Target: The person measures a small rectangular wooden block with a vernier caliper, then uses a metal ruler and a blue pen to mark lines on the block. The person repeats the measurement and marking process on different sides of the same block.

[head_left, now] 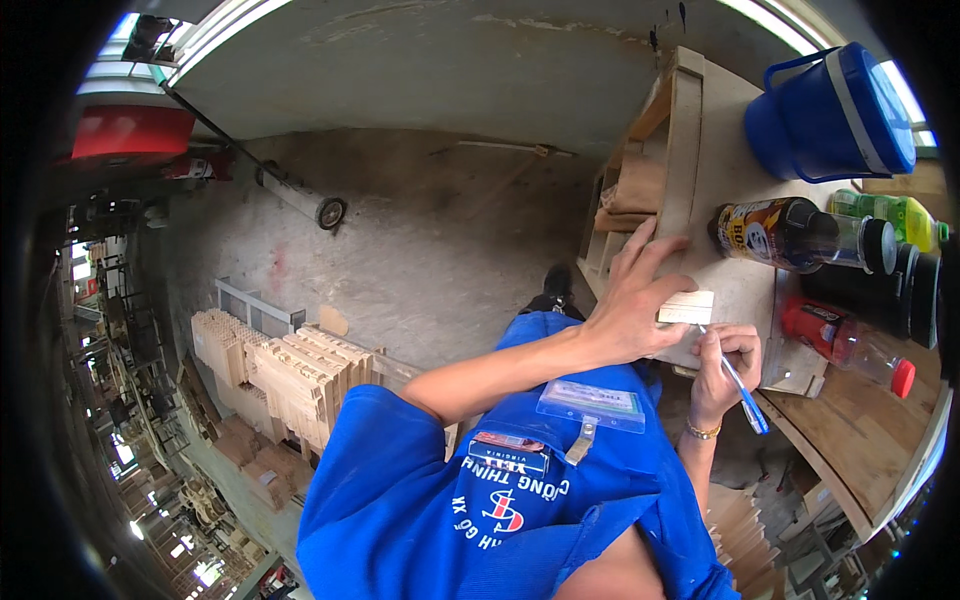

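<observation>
At the edge of the light wooden table, my left hand grips a small pale wooden block between thumb and finger. Its other fingers extend over the table's near edge. A white and blue pen is pinched in my right hand, with its tip touching or very close to the block's lower edge. Thin dark lines run across the block's face. Just beyond the hands lie a dark bottle with a yellow label and a clear, red-capped bottle.
A blue lidded bucket stands on the table's far part, near green bottles. Under the tabletop are shelves with brown packages. Stacked wooden pieces stand on the floor at left. A wheeled metal bar lies farther off.
</observation>
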Tool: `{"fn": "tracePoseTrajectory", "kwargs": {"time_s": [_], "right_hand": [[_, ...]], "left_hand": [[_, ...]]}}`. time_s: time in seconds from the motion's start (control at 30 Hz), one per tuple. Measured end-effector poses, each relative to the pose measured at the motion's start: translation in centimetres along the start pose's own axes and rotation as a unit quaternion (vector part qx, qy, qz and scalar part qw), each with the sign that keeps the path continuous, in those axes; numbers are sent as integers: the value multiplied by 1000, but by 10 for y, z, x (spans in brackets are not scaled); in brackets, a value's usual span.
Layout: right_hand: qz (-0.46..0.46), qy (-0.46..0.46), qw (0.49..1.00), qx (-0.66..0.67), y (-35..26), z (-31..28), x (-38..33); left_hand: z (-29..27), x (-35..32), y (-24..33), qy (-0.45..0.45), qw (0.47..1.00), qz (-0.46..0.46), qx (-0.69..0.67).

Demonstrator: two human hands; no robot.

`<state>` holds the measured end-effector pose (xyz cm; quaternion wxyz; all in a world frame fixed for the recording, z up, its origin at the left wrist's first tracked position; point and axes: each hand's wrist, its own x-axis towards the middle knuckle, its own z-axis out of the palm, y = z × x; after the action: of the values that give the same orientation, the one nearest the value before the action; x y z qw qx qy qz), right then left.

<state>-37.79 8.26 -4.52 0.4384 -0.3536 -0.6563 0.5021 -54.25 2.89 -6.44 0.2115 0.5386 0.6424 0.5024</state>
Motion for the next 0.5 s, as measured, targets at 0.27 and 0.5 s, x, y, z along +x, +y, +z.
{"fn": "tracePoseTrajectory", "kwargs": {"time_s": [0.27,0.5], "right_hand": [[-5,4,1000,4,1,0,0],[8,2,1000,10,0,0,0]], "left_hand": [[-1,0,0,-2,1000,1,1],[-3,0,0,-5,1000,-1,2]]}}
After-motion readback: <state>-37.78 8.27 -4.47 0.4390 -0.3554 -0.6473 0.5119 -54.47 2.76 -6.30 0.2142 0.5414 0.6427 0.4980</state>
